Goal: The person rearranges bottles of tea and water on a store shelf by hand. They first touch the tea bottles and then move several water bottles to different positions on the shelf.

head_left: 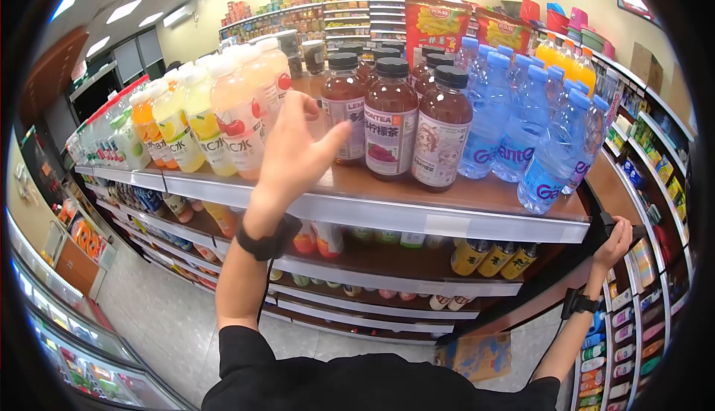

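Note:
My left hand (298, 150) is raised over the front of the top shelf (417, 199), thumb stretched out and the fingers curved apart from it. Nothing shows in its grasp. Close to its left stand pink cherry drink bottles (240, 113); to its right are dark lemon tea bottles (391, 117) with black caps. Low at the right, my right hand (613, 244) has its fingers curled on the black corner (600, 234) of the shelf unit. Clear blue-capped water bottles (551, 154) are the drinks nearest to it.
Yellow and orange drink bottles (167, 128) line the shelf's left part. Red snack bags (436, 27) stand behind the tea. Lower shelves hold yellow cans (495, 259). A stocked rack (648, 158) runs along the right, and a flattened carton (477, 355) lies on the floor.

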`<act>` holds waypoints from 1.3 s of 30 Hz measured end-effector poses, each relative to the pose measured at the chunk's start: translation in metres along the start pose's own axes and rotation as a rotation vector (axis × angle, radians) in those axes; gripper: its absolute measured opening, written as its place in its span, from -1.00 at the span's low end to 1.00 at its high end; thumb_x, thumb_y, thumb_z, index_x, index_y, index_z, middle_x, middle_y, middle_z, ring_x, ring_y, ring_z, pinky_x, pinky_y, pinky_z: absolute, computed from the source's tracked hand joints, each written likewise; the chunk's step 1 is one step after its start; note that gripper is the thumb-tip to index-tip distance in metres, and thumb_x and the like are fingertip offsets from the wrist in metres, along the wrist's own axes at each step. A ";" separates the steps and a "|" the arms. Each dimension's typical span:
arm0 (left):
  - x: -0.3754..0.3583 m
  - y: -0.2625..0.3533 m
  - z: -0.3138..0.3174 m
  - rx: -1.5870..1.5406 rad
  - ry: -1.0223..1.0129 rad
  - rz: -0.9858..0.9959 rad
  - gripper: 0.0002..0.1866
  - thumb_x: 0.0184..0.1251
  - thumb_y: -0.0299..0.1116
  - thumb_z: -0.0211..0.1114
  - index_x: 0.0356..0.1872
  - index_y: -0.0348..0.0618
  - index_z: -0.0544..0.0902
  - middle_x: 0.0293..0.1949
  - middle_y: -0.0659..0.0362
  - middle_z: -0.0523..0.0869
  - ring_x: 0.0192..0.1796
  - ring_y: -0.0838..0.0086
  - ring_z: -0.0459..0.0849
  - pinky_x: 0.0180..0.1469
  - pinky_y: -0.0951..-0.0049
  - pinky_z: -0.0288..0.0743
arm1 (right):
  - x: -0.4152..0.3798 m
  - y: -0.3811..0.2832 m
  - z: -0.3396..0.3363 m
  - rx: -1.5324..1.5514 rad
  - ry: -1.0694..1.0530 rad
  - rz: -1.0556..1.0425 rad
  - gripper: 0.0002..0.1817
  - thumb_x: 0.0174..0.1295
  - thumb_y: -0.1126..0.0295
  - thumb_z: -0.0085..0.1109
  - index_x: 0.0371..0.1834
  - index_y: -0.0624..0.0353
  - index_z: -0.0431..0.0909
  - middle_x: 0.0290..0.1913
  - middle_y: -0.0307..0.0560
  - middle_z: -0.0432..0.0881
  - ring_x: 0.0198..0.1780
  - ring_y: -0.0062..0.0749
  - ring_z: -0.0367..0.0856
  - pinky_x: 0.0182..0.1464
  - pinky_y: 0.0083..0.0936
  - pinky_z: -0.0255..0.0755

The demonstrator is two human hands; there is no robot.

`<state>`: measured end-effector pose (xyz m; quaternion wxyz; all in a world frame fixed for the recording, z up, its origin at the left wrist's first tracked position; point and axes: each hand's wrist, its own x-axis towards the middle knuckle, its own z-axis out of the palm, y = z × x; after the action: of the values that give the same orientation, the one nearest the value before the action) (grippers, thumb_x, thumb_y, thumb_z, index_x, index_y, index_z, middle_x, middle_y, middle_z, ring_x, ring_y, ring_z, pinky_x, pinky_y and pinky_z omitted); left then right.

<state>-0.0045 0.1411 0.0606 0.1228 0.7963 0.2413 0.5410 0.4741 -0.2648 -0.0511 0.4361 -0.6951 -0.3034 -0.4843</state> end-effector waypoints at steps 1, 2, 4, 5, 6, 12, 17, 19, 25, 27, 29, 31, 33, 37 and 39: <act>0.000 0.000 0.005 0.025 -0.035 -0.039 -0.43 0.28 -0.07 0.52 -0.01 -0.29 0.43 -0.06 -0.10 0.65 -0.01 0.03 0.67 0.12 0.13 0.52 | 0.001 -0.001 0.001 0.003 0.001 -0.004 -0.64 0.56 0.28 -0.18 -0.23 0.28 0.58 -0.20 0.02 0.62 -0.06 -0.06 0.55 0.16 -0.23 0.30; 0.000 0.002 0.008 0.041 -0.070 -0.056 -0.34 0.26 -0.08 0.54 0.09 -0.31 0.36 0.01 -0.20 0.63 0.07 -0.07 0.67 0.16 0.07 0.53 | 0.001 -0.001 0.001 -0.008 0.013 -0.029 -0.63 0.57 0.28 -0.18 -0.22 0.29 0.58 -0.22 0.03 0.61 -0.08 -0.06 0.56 0.12 -0.24 0.32; 0.001 0.004 0.012 -0.001 -0.093 -0.102 -0.33 0.26 -0.08 0.54 0.11 -0.32 0.35 0.04 -0.23 0.64 0.13 -0.09 0.67 0.19 0.06 0.53 | 0.001 -0.001 0.001 -0.020 0.025 -0.054 -0.62 0.58 0.28 -0.18 -0.22 0.30 0.58 -0.23 0.04 0.60 -0.10 -0.06 0.57 0.08 -0.24 0.34; 0.001 0.005 0.013 -0.044 -0.118 -0.147 -0.31 0.26 -0.09 0.54 0.13 -0.33 0.35 0.08 -0.25 0.64 0.18 -0.10 0.67 0.23 0.05 0.53 | 0.000 -0.001 0.001 -0.011 0.020 -0.043 -0.62 0.58 0.28 -0.18 -0.22 0.30 0.58 -0.23 0.04 0.60 -0.10 -0.06 0.56 0.08 -0.24 0.34; 0.001 0.004 0.015 -0.047 -0.119 -0.146 -0.31 0.26 -0.09 0.54 0.13 -0.33 0.35 0.08 -0.25 0.64 0.18 -0.10 0.67 0.23 0.05 0.53 | 0.000 0.000 0.001 -0.004 0.015 -0.032 -0.62 0.58 0.27 -0.18 -0.22 0.30 0.58 -0.23 0.03 0.60 -0.10 -0.07 0.56 0.08 -0.25 0.34; -0.002 -0.015 0.022 -0.063 -0.128 -0.116 -0.29 0.34 -0.23 0.51 0.34 -0.37 0.34 0.09 -0.14 0.75 0.15 0.22 0.76 0.12 0.29 0.65 | 0.000 0.000 0.002 0.019 0.036 -0.036 -0.61 0.59 0.26 -0.19 -0.21 0.31 0.59 -0.21 0.04 0.61 -0.09 -0.08 0.56 0.12 -0.25 0.34; -0.004 -0.009 0.020 -0.063 -0.247 -0.201 -0.42 0.36 -0.19 0.46 0.25 -0.32 0.49 0.08 -0.07 0.77 0.12 0.20 0.77 0.19 0.23 0.61 | -0.001 0.000 0.001 0.026 0.016 -0.029 -0.60 0.59 0.26 -0.19 -0.20 0.31 0.59 -0.20 0.04 0.62 -0.08 -0.08 0.56 0.14 -0.25 0.34; -0.006 -0.009 0.021 -0.048 -0.201 -0.157 -0.41 0.34 -0.18 0.48 0.25 -0.32 0.50 0.05 -0.07 0.79 0.09 0.19 0.78 0.17 0.23 0.61 | 0.000 -0.002 0.001 0.031 0.023 -0.030 -0.60 0.59 0.26 -0.19 -0.20 0.31 0.60 -0.20 0.04 0.62 -0.08 -0.08 0.56 0.14 -0.24 0.34; -0.012 0.008 0.009 0.184 -0.171 -0.191 -0.33 0.28 -0.07 0.51 0.24 -0.34 0.51 0.00 -0.13 0.80 0.00 0.08 0.81 0.09 0.19 0.63 | 0.000 0.007 0.003 -0.004 0.037 -0.055 -0.60 0.59 0.25 -0.19 -0.21 0.30 0.60 -0.20 0.05 0.62 -0.08 -0.04 0.55 0.12 -0.23 0.33; -0.014 0.006 0.004 0.186 -0.184 -0.169 -0.32 0.27 -0.05 0.51 0.23 -0.34 0.51 -0.02 -0.13 0.81 -0.02 0.05 0.81 0.08 0.17 0.63 | -0.001 0.006 0.003 0.004 0.032 -0.038 -0.61 0.56 0.29 -0.18 -0.22 0.33 0.60 -0.21 0.06 0.65 -0.06 -0.02 0.56 0.14 -0.20 0.33; -0.018 0.003 0.000 0.212 -0.164 -0.162 -0.32 0.27 -0.05 0.51 0.23 -0.34 0.51 -0.02 -0.13 0.81 -0.02 0.06 0.81 0.08 0.17 0.63 | -0.001 0.005 0.003 0.006 0.032 -0.035 -0.61 0.56 0.29 -0.18 -0.22 0.33 0.60 -0.21 0.06 0.64 -0.06 -0.02 0.56 0.15 -0.19 0.33; -0.019 0.004 -0.005 0.237 -0.147 -0.156 -0.32 0.27 -0.05 0.52 0.22 -0.34 0.51 -0.03 -0.12 0.82 -0.01 0.07 0.82 0.08 0.17 0.63 | -0.001 0.001 0.002 0.008 0.029 -0.032 -0.61 0.56 0.29 -0.18 -0.22 0.33 0.60 -0.21 0.06 0.64 -0.05 -0.02 0.56 0.15 -0.19 0.33; -0.019 0.010 -0.013 0.227 -0.194 -0.239 -0.32 0.27 -0.05 0.53 0.23 -0.33 0.51 -0.02 -0.12 0.81 0.02 0.08 0.81 0.11 0.17 0.62 | 0.000 -0.004 0.001 0.009 0.031 -0.038 -0.62 0.56 0.29 -0.19 -0.22 0.32 0.60 -0.21 0.06 0.64 -0.05 -0.02 0.56 0.15 -0.20 0.34; -0.021 0.011 -0.022 0.246 -0.191 -0.263 -0.32 0.27 -0.07 0.53 0.24 -0.33 0.51 -0.01 -0.12 0.81 0.04 0.09 0.80 0.14 0.18 0.61 | -0.001 -0.004 0.001 0.031 0.021 -0.012 -0.62 0.56 0.29 -0.19 -0.21 0.32 0.60 -0.20 0.06 0.63 -0.04 -0.03 0.56 0.17 -0.20 0.33; -0.020 0.011 -0.024 0.225 -0.191 -0.250 -0.31 0.27 -0.08 0.54 0.25 -0.34 0.50 0.01 -0.12 0.81 0.07 0.09 0.80 0.16 0.19 0.60 | -0.001 -0.003 0.002 0.019 0.047 -0.041 -0.61 0.59 0.28 -0.18 -0.22 0.34 0.59 -0.22 0.05 0.62 -0.10 -0.09 0.57 0.09 -0.24 0.37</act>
<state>-0.0297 0.1200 0.0581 0.1216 0.8164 0.3845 0.4133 0.4723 -0.2617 -0.0510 0.4397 -0.6730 -0.3118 -0.5065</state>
